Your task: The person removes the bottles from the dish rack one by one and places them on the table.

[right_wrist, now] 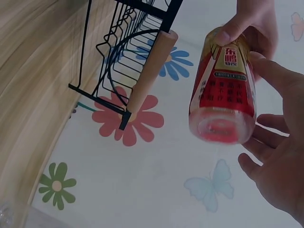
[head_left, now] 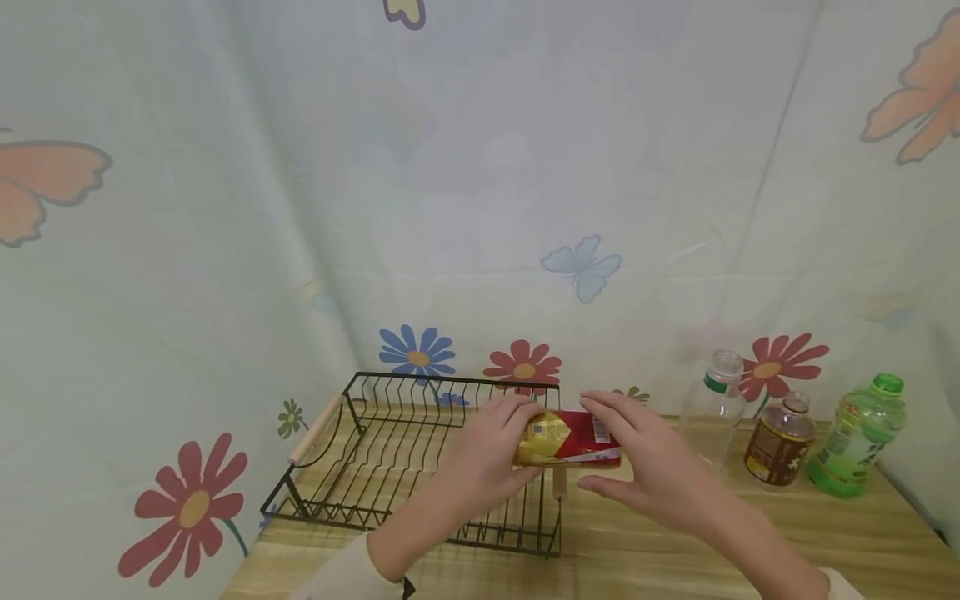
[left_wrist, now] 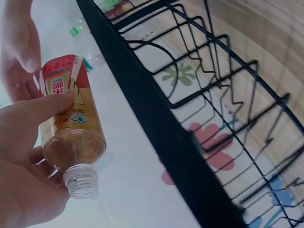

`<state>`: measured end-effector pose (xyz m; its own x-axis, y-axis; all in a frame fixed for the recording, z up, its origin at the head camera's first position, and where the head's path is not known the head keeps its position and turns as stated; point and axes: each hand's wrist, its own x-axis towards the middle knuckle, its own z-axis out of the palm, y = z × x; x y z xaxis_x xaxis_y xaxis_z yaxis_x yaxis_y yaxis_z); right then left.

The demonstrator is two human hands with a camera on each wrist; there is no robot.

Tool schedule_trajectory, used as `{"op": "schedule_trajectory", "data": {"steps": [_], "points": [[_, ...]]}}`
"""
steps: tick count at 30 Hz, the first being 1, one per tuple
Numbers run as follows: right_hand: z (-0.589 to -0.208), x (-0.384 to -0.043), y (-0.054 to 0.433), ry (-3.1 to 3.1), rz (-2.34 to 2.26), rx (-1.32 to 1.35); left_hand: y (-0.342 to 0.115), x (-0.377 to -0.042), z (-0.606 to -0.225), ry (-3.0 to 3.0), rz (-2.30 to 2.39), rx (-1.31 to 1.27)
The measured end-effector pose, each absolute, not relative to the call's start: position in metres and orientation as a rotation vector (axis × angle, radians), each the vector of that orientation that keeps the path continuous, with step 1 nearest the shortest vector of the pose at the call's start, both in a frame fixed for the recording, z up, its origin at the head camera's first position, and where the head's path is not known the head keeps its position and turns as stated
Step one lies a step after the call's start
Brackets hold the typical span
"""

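My left hand (head_left: 483, 442) grips a plastic bottle (head_left: 573, 437) with a red and gold label, held on its side above the right end of a black wire dish rack (head_left: 450, 542). In the left wrist view, the bottle (left_wrist: 73, 114) shows a clear threaded neck without a cap; the left thumb lies across its label. My right hand (head_left: 652, 458) is at the base end, its thumb apart from the bottle. Seen from the right wrist, the right hand (right_wrist: 285, 137) has spread fingers beside the bottle (right_wrist: 223, 90); the index fingertip is at its side, contact unclear.
A tall clear bottle (head_left: 708, 417), a brown-labelled bottle (head_left: 780, 442) and a green bottle (head_left: 858, 437) stand at the right on the wooden table (head_left: 675, 558). The rack has wooden handles (head_left: 317, 429) at its ends. A flower-printed curtain (head_left: 480, 208) hangs behind.
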<state>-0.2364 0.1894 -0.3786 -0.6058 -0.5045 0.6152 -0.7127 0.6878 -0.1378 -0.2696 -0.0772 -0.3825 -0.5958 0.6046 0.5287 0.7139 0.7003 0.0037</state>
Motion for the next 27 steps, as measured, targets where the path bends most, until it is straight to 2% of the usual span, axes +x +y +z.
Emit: {"op": "schedule_trajectory", "data": {"steps": [13,27], "points": [[-0.379,-0.238,0.179,-2.388,0.36,0.916,-0.059,-0.257,-0.374,-2.318,-0.222,-1.048],[-0.382,-0.24,0.18,-2.359,0.349,0.931,-0.058,-0.264,-0.377,-2.415,-0.256,-1.07]]}}
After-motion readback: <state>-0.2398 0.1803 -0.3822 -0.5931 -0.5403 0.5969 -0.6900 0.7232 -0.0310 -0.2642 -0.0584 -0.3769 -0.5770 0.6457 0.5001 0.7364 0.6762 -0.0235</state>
